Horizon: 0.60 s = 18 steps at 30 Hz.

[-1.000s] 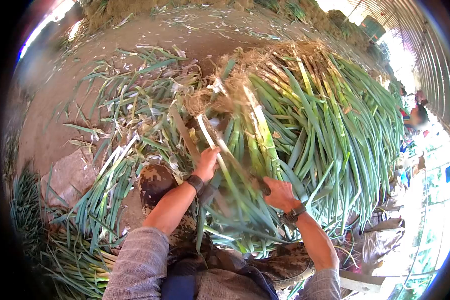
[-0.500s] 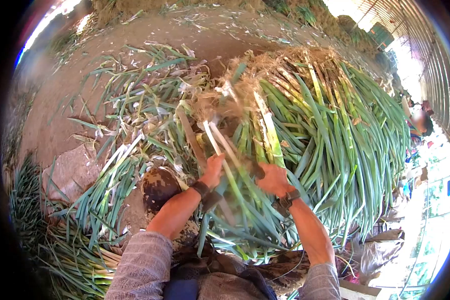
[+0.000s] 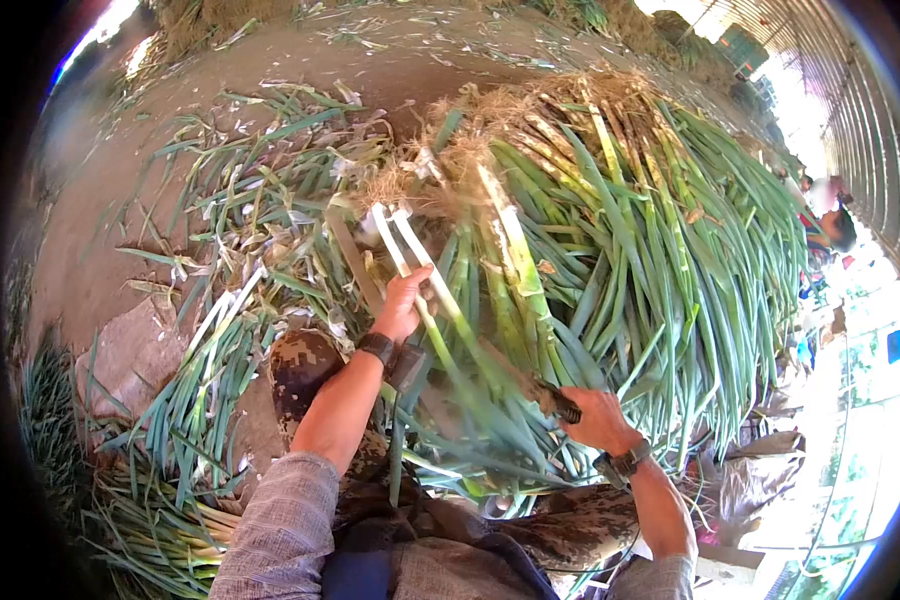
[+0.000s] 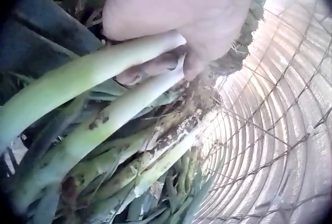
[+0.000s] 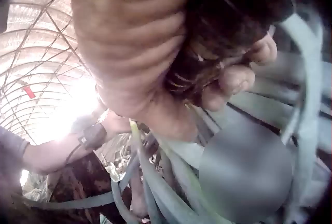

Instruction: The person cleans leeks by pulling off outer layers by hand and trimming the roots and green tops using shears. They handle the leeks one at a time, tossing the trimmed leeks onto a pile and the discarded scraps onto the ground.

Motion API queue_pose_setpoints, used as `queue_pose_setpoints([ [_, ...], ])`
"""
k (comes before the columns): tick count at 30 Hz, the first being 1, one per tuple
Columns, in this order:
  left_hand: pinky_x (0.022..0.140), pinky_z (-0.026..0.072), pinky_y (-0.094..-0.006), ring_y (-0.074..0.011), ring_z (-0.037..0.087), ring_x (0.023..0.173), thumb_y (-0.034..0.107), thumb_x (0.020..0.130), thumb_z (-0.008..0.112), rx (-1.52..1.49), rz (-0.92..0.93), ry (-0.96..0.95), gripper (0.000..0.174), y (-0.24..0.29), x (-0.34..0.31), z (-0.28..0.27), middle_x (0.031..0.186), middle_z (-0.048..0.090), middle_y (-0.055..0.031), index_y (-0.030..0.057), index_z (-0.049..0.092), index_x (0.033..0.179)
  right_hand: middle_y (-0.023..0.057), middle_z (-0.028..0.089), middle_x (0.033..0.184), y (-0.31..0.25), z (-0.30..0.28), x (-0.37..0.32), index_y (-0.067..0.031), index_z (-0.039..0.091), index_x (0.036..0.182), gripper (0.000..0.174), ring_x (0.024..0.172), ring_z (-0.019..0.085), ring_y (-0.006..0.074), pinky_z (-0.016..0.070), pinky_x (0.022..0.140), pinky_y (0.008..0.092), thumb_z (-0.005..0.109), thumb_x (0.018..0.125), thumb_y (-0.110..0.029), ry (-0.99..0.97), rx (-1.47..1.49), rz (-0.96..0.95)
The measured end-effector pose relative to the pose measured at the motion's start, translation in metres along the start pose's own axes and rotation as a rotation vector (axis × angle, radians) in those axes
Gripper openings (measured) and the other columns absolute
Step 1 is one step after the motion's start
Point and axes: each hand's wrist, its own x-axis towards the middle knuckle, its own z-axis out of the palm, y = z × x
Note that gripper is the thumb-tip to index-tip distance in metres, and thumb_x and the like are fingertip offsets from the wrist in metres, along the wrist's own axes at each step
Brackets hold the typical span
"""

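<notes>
In the head view my left hand point(image 3: 402, 305) grips two long green onions point(image 3: 417, 245) side by side, their white root ends pointing away from me. The left wrist view shows both pale stalks point(image 4: 93, 68) running up against the palm, with fingertips curled behind them. Lower and to the right, my right hand point(image 3: 602, 420) is wrapped around a dark-handled tool point(image 3: 558, 402) over the green leaves. The right wrist view shows the fist closed round this dark, ridged tool point(image 5: 228, 22); I cannot tell its kind. A blurred brownish streak extends from it toward the stalks.
A big heap of unpeeled green onions point(image 3: 670, 270), roots outward, fills the right side. Stripped leaves and skins point(image 3: 270, 190) litter the ground ahead. White-stalked onions point(image 3: 205, 370) lie at left beside a flat stone point(image 3: 135, 350). Another person point(image 3: 835, 225) is at the far right.
My right hand went in close to the left hand, then pulled down and right with the tool. The second stalk, brownish earlier, now shows white. The left hand keeps its grip.
</notes>
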Motion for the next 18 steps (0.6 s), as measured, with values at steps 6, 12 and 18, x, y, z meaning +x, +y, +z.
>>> queue_pose_setpoints([
  [6,0.047,0.0476,-0.0306,-0.009,0.056,0.068,0.018,0.092,0.07,-0.049,0.037,-0.274,0.012,0.021,-0.015,0.023,0.08,0.061,0.0025,0.0094,0.065,0.099,0.0137,0.069,0.084,0.008,0.014,-0.035,-0.0124,0.065,0.103,0.029,0.08,0.067,0.0352,0.0536,0.068,0.0453,0.069,0.075,-0.017,0.107,0.018,-0.01],
  [12,0.064,0.053,-0.035,-0.0114,0.062,0.082,0.016,0.092,0.07,-0.038,0.009,-0.277,0.014,0.026,-0.013,0.014,0.091,0.067,0.0006,0.0104,0.067,0.104,0.017,0.071,0.094,0.012,0.027,-0.026,-0.0045,0.066,0.113,0.047,0.081,0.069,0.0357,0.0562,0.072,0.0425,0.079,0.071,-0.021,0.144,-0.009,-0.052],
  [18,0.078,0.0522,-0.0329,-0.0156,0.064,0.085,0.014,0.092,0.07,-0.024,0.083,-0.227,0.016,0.019,-0.002,-0.001,0.094,0.069,-0.0022,0.0069,0.069,0.106,0.0144,0.069,0.087,0.006,0.015,-0.03,-0.0105,0.066,0.103,0.033,0.081,0.066,0.0362,0.0531,0.068,0.0466,0.072,0.072,-0.02,0.072,0.044,-0.077],
])
